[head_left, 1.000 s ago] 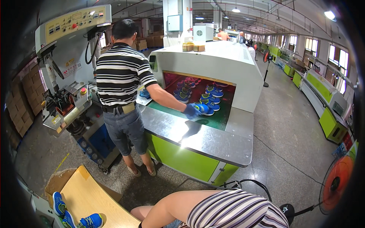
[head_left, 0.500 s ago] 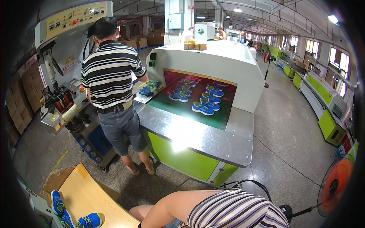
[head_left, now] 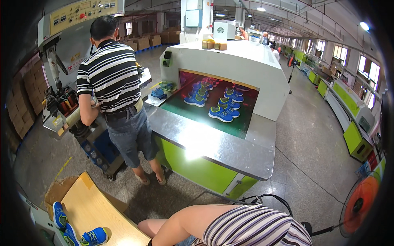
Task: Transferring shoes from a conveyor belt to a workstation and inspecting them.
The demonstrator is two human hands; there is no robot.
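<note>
Neither my left hand nor my right hand shows. A bare arm (head_left: 193, 221) in a striped sleeve (head_left: 254, 225) crosses the lower edge, and its hand lies outside the picture. Below it is part of a bent leg. At the lower left, a light wooden tabletop (head_left: 92, 201) carries a blue sneaker (head_left: 94, 236) with yellow-green trim. Beside it are a second blue sneaker (head_left: 70, 235) and a third sneaker (head_left: 59, 215) at the table's left side. Farther off, several blue sneakers (head_left: 220, 114) with white soles stand in rows on a green conveyor belt (head_left: 230, 129).
The belt runs under a white machine hood (head_left: 221, 59) behind a metal ledge (head_left: 205, 143). A co-worker (head_left: 111, 78) in a striped shirt stands at a press machine (head_left: 61, 106). Blue shoe pieces (head_left: 159, 93) lie beside the belt. An orange fan (head_left: 359, 205) stands at right.
The co-worker has shifted left and turned toward the press, drawing an arm away from the belt's side. The view has shifted slightly. The sneakers on the wooden tabletop stay put.
</note>
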